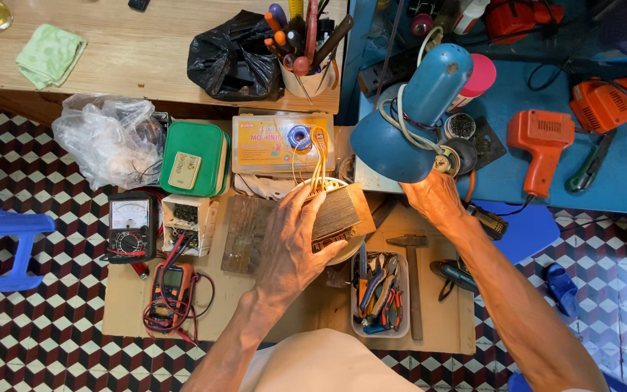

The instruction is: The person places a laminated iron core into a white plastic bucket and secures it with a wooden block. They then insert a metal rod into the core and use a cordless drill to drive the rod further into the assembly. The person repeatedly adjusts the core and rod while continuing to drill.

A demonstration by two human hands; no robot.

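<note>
Motor coil (328, 210) with loose yellow wires (313, 163), centre of cardboard bench mat (284, 312), work in hand.
Left hand (292, 247) lies spread over the coil and the wooden block (255, 229), pressing them flat; right hand (437, 199), at 3 o'clock, grips the blue desk lamp (408, 120) at its socket. Wires unconnected, nothing soldered as far as shown. Tray of pliers (379, 297) at 5 o'clock, hammer (411, 283) beside it; two multimeters (146, 254) at 9 o'clock.

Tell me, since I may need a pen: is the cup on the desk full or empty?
Full: the cup is crammed with pens and tools sticking out above its rim.
</note>
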